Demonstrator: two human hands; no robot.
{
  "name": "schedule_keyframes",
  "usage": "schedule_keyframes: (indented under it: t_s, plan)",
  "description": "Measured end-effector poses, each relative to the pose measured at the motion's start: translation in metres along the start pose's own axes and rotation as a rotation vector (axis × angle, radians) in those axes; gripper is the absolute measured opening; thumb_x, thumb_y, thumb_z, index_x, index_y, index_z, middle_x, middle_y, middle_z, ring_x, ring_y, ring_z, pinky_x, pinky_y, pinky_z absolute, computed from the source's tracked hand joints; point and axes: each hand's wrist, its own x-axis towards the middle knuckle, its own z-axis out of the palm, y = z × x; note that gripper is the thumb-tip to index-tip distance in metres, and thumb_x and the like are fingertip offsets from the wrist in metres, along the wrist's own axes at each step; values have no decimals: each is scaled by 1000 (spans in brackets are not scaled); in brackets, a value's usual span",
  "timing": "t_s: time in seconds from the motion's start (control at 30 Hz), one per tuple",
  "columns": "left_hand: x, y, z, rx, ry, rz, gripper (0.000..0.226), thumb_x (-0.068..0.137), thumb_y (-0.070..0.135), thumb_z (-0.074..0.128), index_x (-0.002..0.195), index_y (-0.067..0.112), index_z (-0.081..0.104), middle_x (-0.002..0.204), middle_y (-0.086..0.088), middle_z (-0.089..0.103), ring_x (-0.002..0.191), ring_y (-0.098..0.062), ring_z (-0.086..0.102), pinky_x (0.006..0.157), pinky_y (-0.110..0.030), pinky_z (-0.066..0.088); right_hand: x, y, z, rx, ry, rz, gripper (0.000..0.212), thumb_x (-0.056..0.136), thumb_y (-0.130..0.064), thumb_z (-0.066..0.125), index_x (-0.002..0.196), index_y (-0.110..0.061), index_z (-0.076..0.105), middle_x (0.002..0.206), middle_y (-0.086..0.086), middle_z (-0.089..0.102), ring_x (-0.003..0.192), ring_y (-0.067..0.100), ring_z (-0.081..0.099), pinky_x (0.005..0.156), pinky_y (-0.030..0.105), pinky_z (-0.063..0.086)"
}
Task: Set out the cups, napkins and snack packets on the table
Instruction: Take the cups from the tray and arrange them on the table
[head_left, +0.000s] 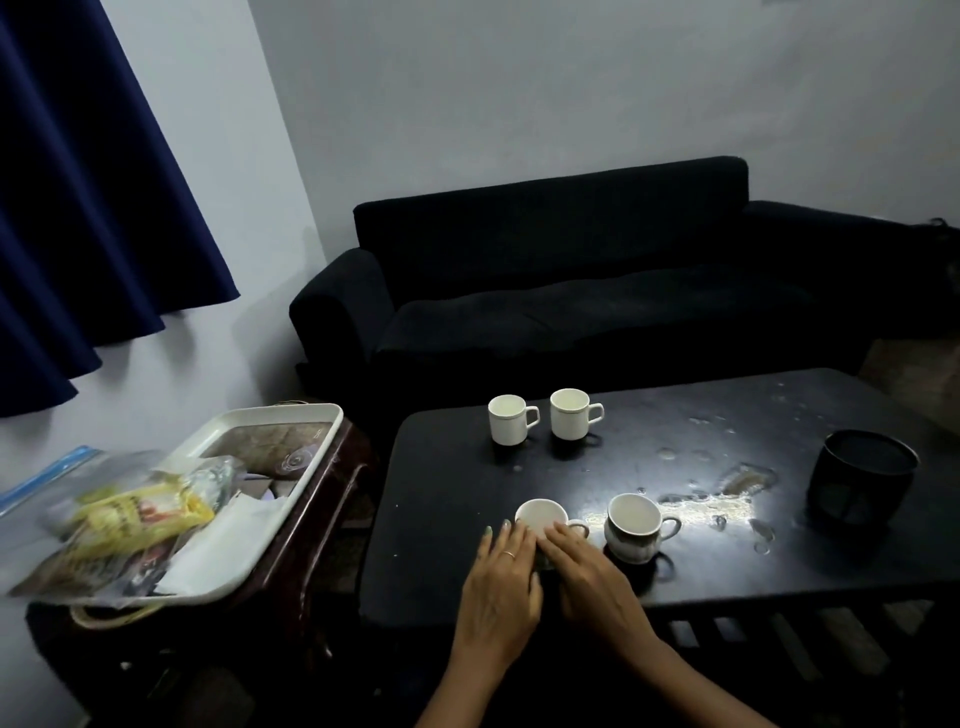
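Head view: both hands, left (501, 582) and right (587, 574), grip spread flat, touch a white cup (540, 517) on the dark surface (441, 519); round cup (635, 526) beside it, black pot (860, 480) well apart.

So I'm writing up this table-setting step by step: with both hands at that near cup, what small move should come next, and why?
Probably let go of the near cup and reach the left hand to the white tray for a napkin. Four cups already stand on the table, while napkins and snack packets still lie in the tray. The right hand also rests against that cup.
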Motion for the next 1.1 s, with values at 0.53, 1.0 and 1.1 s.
schedule_keyframes:
  t_s: [0.53, 1.0, 1.1]
  plan:
    - [9, 9, 7, 48, 42, -164, 58, 40, 18, 86, 97, 12, 77, 105, -3, 74, 98, -20, 71, 84, -38, 55, 2, 6, 13, -13, 49, -21, 62, 39, 4, 88, 98, -1, 73, 103, 14, 72, 94, 29, 70, 70, 43, 56]
    - [39, -12, 22, 38, 63, -221, 56, 45, 13, 80, 101, 11, 76, 108, -5, 73, 98, -20, 71, 80, -40, 56, 34, 19, 41, -22, 20, -28, 43, 61, -12, 68, 102, 0, 71, 109, 14, 71, 99, 29, 68, 113, 23, 12]
    - [49, -18, 25, 16, 66, -233, 57, 46, 12, 82, 102, 10, 75, 109, -5, 73, 98, -20, 71, 82, -40, 56, 45, 22, 46, -40, -14, -35, 41, 72, -18, 49, 101, -1, 72, 108, 13, 71, 98, 28, 69, 112, 21, 10]
